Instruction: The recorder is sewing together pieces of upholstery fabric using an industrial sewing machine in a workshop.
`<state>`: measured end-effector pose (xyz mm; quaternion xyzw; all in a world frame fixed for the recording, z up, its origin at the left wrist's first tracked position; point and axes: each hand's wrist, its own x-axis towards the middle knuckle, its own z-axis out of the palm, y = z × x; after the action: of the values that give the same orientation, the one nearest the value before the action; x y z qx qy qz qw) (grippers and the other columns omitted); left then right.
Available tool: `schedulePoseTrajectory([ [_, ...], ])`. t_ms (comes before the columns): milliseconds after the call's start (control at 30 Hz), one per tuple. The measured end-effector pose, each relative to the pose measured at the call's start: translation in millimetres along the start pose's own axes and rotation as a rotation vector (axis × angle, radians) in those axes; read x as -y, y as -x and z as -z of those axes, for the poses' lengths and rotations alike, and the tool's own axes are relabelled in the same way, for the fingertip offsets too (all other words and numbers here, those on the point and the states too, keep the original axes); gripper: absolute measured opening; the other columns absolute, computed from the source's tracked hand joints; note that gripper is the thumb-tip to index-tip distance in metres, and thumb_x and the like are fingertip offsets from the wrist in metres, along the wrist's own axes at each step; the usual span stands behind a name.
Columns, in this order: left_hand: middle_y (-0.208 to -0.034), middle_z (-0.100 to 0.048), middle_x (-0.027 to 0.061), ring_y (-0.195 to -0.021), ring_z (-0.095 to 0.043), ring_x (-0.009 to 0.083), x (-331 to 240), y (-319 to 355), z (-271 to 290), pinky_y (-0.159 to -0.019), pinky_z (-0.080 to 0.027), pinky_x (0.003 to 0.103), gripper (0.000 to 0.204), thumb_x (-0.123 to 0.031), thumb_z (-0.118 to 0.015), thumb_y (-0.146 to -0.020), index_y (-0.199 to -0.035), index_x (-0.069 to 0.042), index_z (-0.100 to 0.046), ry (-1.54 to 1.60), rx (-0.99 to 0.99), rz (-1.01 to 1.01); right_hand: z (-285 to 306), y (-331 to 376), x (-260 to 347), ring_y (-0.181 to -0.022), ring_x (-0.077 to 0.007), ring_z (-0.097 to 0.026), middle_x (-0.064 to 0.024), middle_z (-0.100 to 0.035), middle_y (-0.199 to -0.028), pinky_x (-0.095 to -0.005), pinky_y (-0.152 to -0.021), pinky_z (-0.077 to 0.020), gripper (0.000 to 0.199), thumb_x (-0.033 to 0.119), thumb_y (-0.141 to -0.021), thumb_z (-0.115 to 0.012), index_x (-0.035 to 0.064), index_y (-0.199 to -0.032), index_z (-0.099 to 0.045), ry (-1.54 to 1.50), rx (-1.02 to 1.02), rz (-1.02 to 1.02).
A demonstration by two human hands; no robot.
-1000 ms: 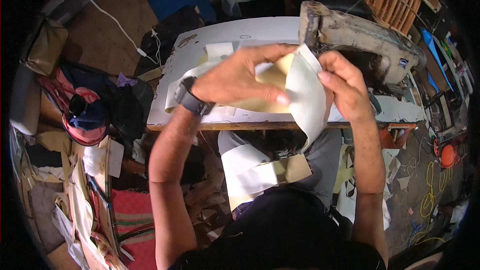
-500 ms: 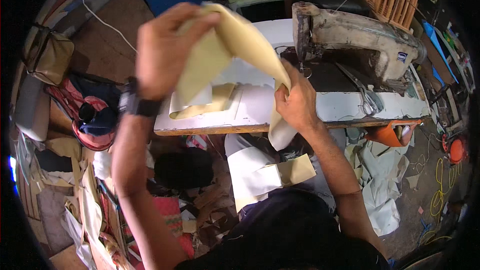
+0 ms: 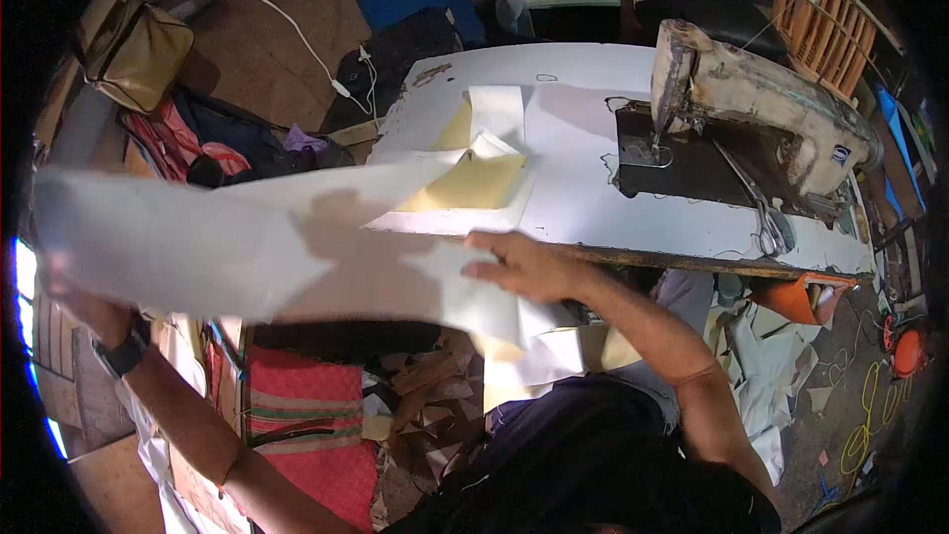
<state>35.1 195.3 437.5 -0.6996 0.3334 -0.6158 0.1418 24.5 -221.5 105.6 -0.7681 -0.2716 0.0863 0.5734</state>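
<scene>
A long white sheet (image 3: 237, 247) of flexible material, yellowish on its reverse when seen earlier, stretches across in front of me, blurred by motion. My left hand (image 3: 89, 302), wearing a dark wristwatch, grips its far left end; the fingers are smeared and partly hidden. At the other end my right hand (image 3: 529, 267) is closed on the sheet near the table's front edge, the fingertips bent on its surface. Shadows fall on the sheet's middle. Behind it, several folded white and yellow pieces (image 3: 474, 183) lie on the white table (image 3: 573, 158).
An old sewing machine (image 3: 771, 104) stands at the table's right, with metal scissors (image 3: 766, 222) beside it. More white and yellow pieces (image 3: 544, 361) rest by my lap. Offcuts (image 3: 425, 415) and a red woven mat (image 3: 301, 405) cover the floor. A brown bag (image 3: 138, 54) sits far left.
My left hand has swung down and far left, drawing the folded sheet out long with its white side showing. My right hand has moved left and lower. The view has shifted left.
</scene>
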Motion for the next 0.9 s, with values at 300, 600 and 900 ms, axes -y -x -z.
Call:
schedulePoseTrajectory([
  [300,-0.118,-0.072,0.0093,-0.101,-0.065,0.0149,30,107,120,-0.085,-0.053,0.031,0.031,-0.025,-0.064,-0.103,-0.127,-0.005,-0.069,0.068,0.224,0.301,3,24,16,-0.081,-0.0129,-0.064,-0.0092,-0.071,-0.092,-0.0333,-0.075,-0.0517,0.024,0.016,-0.095,-0.074,-0.0011,-0.111,-0.069,-0.217,0.416,0.045],
  [600,-0.119,-0.071,0.0097,-0.1,-0.065,0.0146,75,176,217,-0.083,-0.052,0.031,0.031,-0.023,-0.064,-0.102,-0.126,-0.005,-0.068,0.077,0.44,0.602,46,-26,-27,-0.101,-0.0246,-0.066,-0.0119,-0.069,-0.104,-0.0399,-0.089,-0.0534,0.021,0.014,-0.091,-0.069,0.0032,-0.108,-0.071,0.386,-0.136,0.095],
  [900,-0.1,-0.064,0.0061,-0.088,-0.057,0.0113,-89,64,58,-0.077,-0.049,0.028,0.028,-0.017,-0.066,-0.099,-0.125,-0.007,-0.069,0.39,0.555,0.841,100,-78,-59,-0.131,-0.0349,-0.055,-0.0208,-0.065,-0.131,-0.0425,-0.107,-0.0464,0.024,0.008,-0.082,-0.069,0.0036,-0.105,-0.073,0.737,-0.079,0.231],
])
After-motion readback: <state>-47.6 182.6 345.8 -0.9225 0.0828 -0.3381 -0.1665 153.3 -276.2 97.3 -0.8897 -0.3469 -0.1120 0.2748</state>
